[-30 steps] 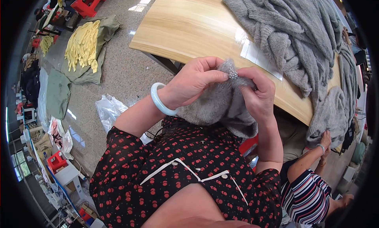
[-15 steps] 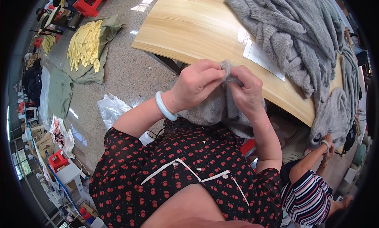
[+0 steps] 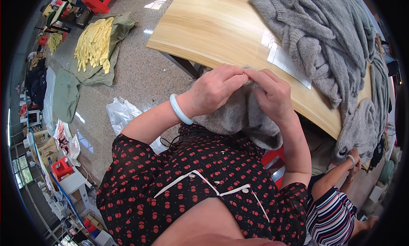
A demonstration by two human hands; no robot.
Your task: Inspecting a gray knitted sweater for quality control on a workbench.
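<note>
A fuzzy grey knit garment (image 3: 232,114) hangs from my two hands over my lap, beside the table's near edge. My left hand (image 3: 219,86), a pale bangle at its wrist, pinches the upper edge of the knit between thumb and fingers. Right against it, my right hand (image 3: 272,92) grips the same edge, fingertips meeting those of the left. The bit of fabric between the fingertips is mostly hidden by my fingers.
A wooden table (image 3: 204,24) carries a heap of grey knitwear (image 3: 315,41) and a white paper sheet (image 3: 289,67). At the right, a co-worker in a striped top (image 3: 330,216) handles grey knit. Yellow garments (image 3: 94,44) and a clear plastic bag (image 3: 121,114) lie on the floor.
My right hand has shifted slightly right and turned, its fingers now stretched over toward the left fingertips. Less of the knit edge shows between the hands. The co-worker's hands have come together.
</note>
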